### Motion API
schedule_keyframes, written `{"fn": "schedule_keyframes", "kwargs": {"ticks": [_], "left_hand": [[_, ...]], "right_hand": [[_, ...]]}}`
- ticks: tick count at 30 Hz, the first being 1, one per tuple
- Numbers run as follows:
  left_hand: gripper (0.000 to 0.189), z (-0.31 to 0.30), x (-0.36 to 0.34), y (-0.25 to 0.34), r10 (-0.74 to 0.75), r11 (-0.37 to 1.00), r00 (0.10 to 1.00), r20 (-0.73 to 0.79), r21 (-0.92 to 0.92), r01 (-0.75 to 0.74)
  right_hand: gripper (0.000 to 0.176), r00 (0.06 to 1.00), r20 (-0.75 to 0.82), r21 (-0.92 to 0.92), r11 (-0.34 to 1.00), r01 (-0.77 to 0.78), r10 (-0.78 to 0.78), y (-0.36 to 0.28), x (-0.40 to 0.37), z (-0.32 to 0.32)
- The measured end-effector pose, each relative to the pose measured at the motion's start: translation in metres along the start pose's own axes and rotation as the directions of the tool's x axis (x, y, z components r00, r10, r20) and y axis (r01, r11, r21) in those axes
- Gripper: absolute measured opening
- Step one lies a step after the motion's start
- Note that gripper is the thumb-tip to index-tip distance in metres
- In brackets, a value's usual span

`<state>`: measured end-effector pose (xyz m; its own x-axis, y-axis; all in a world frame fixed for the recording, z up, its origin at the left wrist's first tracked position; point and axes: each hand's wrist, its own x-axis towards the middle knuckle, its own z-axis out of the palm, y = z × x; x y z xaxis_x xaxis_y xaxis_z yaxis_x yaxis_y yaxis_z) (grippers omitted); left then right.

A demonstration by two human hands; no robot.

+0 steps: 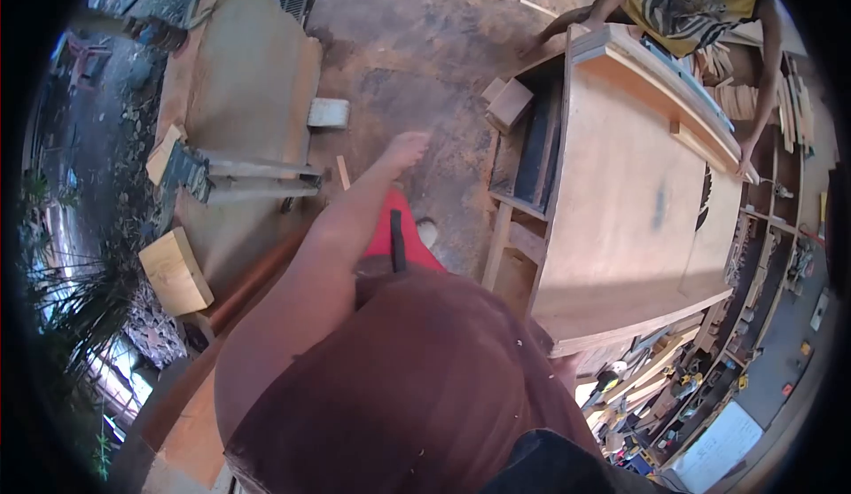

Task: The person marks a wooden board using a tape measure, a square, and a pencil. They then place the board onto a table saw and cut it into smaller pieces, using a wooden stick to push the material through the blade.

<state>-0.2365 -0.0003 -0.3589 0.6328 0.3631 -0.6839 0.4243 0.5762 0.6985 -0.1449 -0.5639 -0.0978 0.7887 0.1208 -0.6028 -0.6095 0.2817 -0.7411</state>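
Observation:
My left hand hangs out over the dirty concrete floor, empty, with its fingers loosely extended and somewhat blurred. To its right stands a large wooden saw table with a plywood top. A dark toothed saw blade sticks up through that top. On my right side, a bit of bare skin shows below the table's near edge strip. My right hand itself is hidden there by the table and my brown shirt, so its fingers cannot be made out.
Across the saw table, a person in a yellow top has one hand on a long wooden fence. Left lies a plywood-topped bench with a wooden block. Shelves with offcuts and tools line the right.

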Motion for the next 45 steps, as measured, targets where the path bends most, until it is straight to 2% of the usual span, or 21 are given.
{"fn": "schedule_keyframes", "kwargs": {"ticks": [1,3,7,9,10,11,12,16,18,23,27,31,34,35,36,37,39,40,42,43,45], "left_hand": [[0.043,-0.017,0.01,-0.002,-0.019,0.995,1.0,-0.024,-0.103,0.017],[0.028,-0.024,-0.007,0.044,-0.065,0.986,0.976,-0.206,-0.163,0.031],[0.026,-0.078,0.078,0.059,-0.054,0.98,0.995,-0.08,-0.198,0.038],[0.04,-0.09,0.11,0.083,-0.075,0.993,0.988,-0.136,0.085,0.087],[0.04,-0.097,0.127,0.104,-0.067,0.99,0.992,-0.103,0.117,0.079],[0.037,-0.1,0.137,0.123,0.025,0.917,0.999,-0.021,0.399,-0.015],[0.036,-0.102,0.143,0.135,0.089,0.769,0.993,0.079,0.629,-0.119],[0.042,-0.121,0.202,0.185,0.104,0.651,0.981,0.165,0.734,-0.192],[0.042,-0.12,0.231,0.215,0.065,0.537,0.967,0.247,0.808,-0.243],[0.043,-0.082,0.295,0.272,-0.025,0.509,0.941,0.337,0.815,-0.278],[0.045,-0.033,0.291,0.311,-0.103,0.469,0.901,0.422,0.819,-0.33],[0.044,0.013,0.335,0.283,-0.091,0.285,0.851,0.517,0.832,-0.476],[0.034,0.054,0.356,0.286,0.009,0.3,0.799,0.601,0.761,-0.575],[0.036,0.066,0.362,0.29,-0.054,0.434,0.734,0.677,0.678,-0.593],[0.037,0.081,0.37,0.302,-0.104,0.561,0.653,0.75,0.586,-0.585],[0.037,0.105,0.386,0.319,-0.113,0.549,0.632,0.767,0.579,-0.604],[0.042,0.137,0.396,0.353,-0.312,0.457,0.644,0.699,0.704,-0.543],[0.042,0.143,0.414,0.368,-0.336,0.439,0.615,0.714,0.696,-0.569],[0.046,0.158,0.441,0.4,-0.239,0.296,0.547,0.802,0.597,-0.746],[0.046,0.158,0.449,0.416,-0.272,0.302,0.522,0.809,0.587,-0.752],[0.049,0.156,0.468,0.497,-0.463,0.433,0.533,0.708,0.705,-0.561]], "right_hand": [[0.065,1.0,-0.024,-0.009,1.0,0.007,-0.007,-0.002,-0.005,0.001],[0.065,0.996,-0.088,-0.023,1.0,0.019,-0.021,-0.005,-0.016,0.009],[0.065,0.972,-0.228,-0.078,0.996,0.036,-0.053,-0.003,-0.024,0.048],[0.065,0.945,-0.323,-0.095,0.995,0.014,-0.044,0.009,-0.029,0.084],[0.065,0.931,-0.363,-0.102,0.995,0.001,-0.038,0.016,-0.028,0.105],[0.065,0.915,-0.403,-0.112,0.994,-0.018,-0.029,0.02,-0.03,0.127],[0.065,0.901,-0.433,-0.124,0.991,-0.04,-0.018,0.026,-0.032,0.148],[0.066,0.861,-0.507,-0.153,0.98,-0.13,0.035,0.051,-0.03,0.226],[0.066,0.855,-0.515,-0.176,0.969,-0.174,0.059,0.062,-0.026,0.258],[0.066,0.848,-0.513,-0.246,0.925,-0.29,0.129,0.086,-0.004,0.305],[0.066,0.859,-0.477,-0.338,0.863,-0.375,0.187,0.1,0.024,0.316],[0.067,0.865,-0.441,-0.436,0.784,-0.441,0.242,0.114,0.05,0.328],[0.067,0.862,-0.421,-0.507,0.715,-0.481,0.281,0.122,0.074,0.351],[0.067,0.859,-0.418,-0.524,0.694,-0.494,0.296,0.126,0.081,0.362],[0.067,0.856,-0.416,-0.54,0.673,-0.505,0.309,0.131,0.091,0.375],[0.067,0.853,-0.412,-0.555,0.655,-0.514,0.32,0.136,0.101,0.391],[0.067,0.838,-0.427,-0.569,0.62,-0.541,0.339,0.145,0.12,0.427],[0.067,0.833,-0.433,-0.576,0.605,-0.549,0.344,0.146,0.134,0.449],[0.067,0.829,-0.429,-0.585,0.589,-0.557,0.358,0.149,0.158,0.492],[0.067,0.833,-0.42,-0.598,0.581,-0.552,0.36,0.153,0.172,0.511],[0.068,0.85,-0.41,-0.635,0.566,-0.526,0.329,0.152,0.209,0.548]]}}
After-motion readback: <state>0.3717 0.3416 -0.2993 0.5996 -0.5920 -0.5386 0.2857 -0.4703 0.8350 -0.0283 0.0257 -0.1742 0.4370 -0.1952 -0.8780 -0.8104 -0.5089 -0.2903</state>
